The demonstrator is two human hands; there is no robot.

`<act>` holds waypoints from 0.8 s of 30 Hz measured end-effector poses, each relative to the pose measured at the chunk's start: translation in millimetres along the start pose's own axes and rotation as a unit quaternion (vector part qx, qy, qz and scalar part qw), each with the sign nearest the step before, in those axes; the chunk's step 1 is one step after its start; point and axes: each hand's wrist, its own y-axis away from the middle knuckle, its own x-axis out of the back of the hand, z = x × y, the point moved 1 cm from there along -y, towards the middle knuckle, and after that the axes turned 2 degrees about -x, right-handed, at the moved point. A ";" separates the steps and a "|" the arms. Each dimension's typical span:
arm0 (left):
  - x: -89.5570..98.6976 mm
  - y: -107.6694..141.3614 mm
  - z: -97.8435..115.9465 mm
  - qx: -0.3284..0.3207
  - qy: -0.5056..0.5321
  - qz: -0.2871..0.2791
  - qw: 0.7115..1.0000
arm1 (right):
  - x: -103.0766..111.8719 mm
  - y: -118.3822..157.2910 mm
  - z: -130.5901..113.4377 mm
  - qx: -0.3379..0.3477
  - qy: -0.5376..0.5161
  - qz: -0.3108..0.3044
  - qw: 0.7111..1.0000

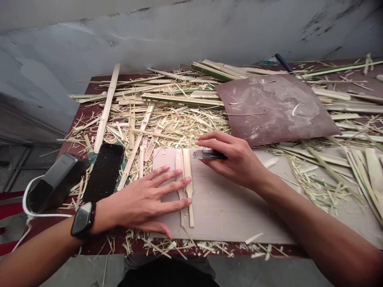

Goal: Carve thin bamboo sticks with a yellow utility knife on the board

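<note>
Two pale bamboo strips lie side by side on a light board (230, 211). My left hand (149, 199) rests with fingers spread across both, its fingertips touching the right bamboo strip (187, 167). Under those fingers the left bamboo strip (179, 159) is partly covered. A utility knife (209, 154) is gripped in my right hand (236, 159), just right of the strips' upper ends. Its blade points left, close to the right strip but apart from it. Most of the knife's handle is hidden inside the hand.
A black phone (104, 171) and a dark power bank (55, 181) with a white cable stand at the left. Bamboo shavings (191, 123) heap behind the board. A sheet of sandpaper (275, 107) lies over bamboo pieces, and a grey wall (167, 36) rises behind the table.
</note>
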 end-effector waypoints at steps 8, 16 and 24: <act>4.9 2.0 -4.6 0.010 -0.042 0.047 0.998 | -0.1 -1.8 -0.1 0.020 -0.022 0.016 0.999; 0.5 1.3 -4.2 0.000 -0.021 0.058 0.998 | 0.5 -1.2 -0.4 0.056 -0.024 -0.049 0.997; 4.1 3.2 -5.9 0.025 -0.017 0.044 0.999 | -0.5 0.8 3.1 0.057 -0.015 -0.079 0.995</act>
